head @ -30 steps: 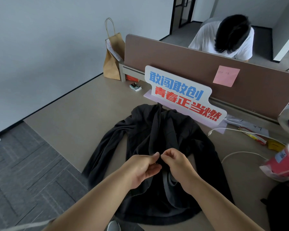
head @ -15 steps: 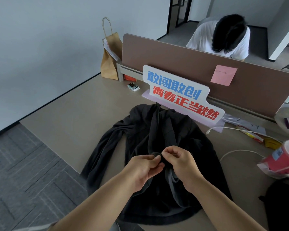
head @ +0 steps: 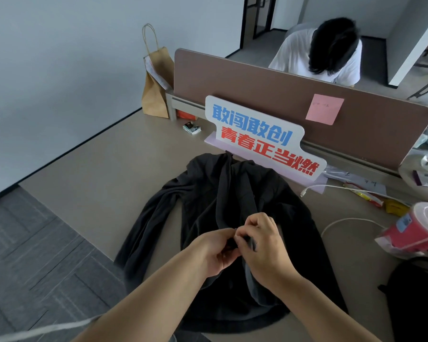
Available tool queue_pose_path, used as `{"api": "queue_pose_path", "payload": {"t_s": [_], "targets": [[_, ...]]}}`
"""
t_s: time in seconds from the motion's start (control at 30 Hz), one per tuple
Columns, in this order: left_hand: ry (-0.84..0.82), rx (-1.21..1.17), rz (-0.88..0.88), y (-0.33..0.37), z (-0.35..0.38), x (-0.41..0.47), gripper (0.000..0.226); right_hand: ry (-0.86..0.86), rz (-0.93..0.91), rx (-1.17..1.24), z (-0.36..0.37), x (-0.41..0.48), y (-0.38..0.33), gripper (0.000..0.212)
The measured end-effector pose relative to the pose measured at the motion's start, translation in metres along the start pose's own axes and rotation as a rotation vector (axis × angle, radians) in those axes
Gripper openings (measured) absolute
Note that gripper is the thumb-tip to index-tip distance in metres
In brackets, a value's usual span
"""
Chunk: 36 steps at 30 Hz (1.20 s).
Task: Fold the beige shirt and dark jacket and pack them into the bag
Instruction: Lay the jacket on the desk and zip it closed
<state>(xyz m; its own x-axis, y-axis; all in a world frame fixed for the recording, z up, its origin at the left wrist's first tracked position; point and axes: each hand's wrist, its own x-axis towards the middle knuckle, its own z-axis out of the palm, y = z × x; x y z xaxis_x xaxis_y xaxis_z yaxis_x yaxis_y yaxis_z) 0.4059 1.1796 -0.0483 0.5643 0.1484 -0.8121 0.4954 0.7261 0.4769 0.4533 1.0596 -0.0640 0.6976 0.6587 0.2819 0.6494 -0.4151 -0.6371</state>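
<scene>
The dark jacket (head: 208,193) lies spread front-up on the grey desk (head: 104,169), one sleeve trailing toward the desk's left edge. My left hand (head: 214,250) and my right hand (head: 262,245) meet at the middle of its front opening, fingers pinched on the two fabric edges there. A black bag (head: 418,299) shows at the lower right corner, partly cut off. No beige shirt is visible.
A white sign with blue and red characters (head: 260,137) stands behind the jacket against a brown divider (head: 282,95). A paper bag (head: 156,82) sits far left. A white cable (head: 344,222), snack wrappers and a red cup (head: 420,228) lie right. A person sits beyond the divider.
Both hands have stayed pinched together on the jacket's front, shifting slightly up the opening. The jacket itself has barely moved.
</scene>
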Motion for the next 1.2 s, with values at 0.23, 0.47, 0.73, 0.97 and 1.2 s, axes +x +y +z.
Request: {"api": "queue_pose_path", "payload": {"t_s": [0.23,0.47,0.73,0.97,1.2], "targets": [[0.026,-0.069,0.036,0.013,0.001,0.004,0.026,0.145,0.293,0.285,0.015,-0.009,-0.001,0.022],[-0.090,0.228,0.194,-0.002,0.003,-0.008,0.006,0.072,0.646,0.423,-0.004,-0.004,0.007,0.019],[-0.086,0.218,0.298,-0.013,-0.004,-0.002,0.034,-0.102,0.623,0.585,-0.015,-0.004,0.000,0.023],[-0.077,0.143,0.271,-0.014,-0.007,-0.006,0.028,-0.269,0.658,0.358,-0.022,-0.005,0.005,0.011],[-0.214,0.151,0.277,-0.010,-0.007,-0.012,0.017,-0.218,0.668,0.426,-0.027,-0.001,-0.002,0.009]]}}
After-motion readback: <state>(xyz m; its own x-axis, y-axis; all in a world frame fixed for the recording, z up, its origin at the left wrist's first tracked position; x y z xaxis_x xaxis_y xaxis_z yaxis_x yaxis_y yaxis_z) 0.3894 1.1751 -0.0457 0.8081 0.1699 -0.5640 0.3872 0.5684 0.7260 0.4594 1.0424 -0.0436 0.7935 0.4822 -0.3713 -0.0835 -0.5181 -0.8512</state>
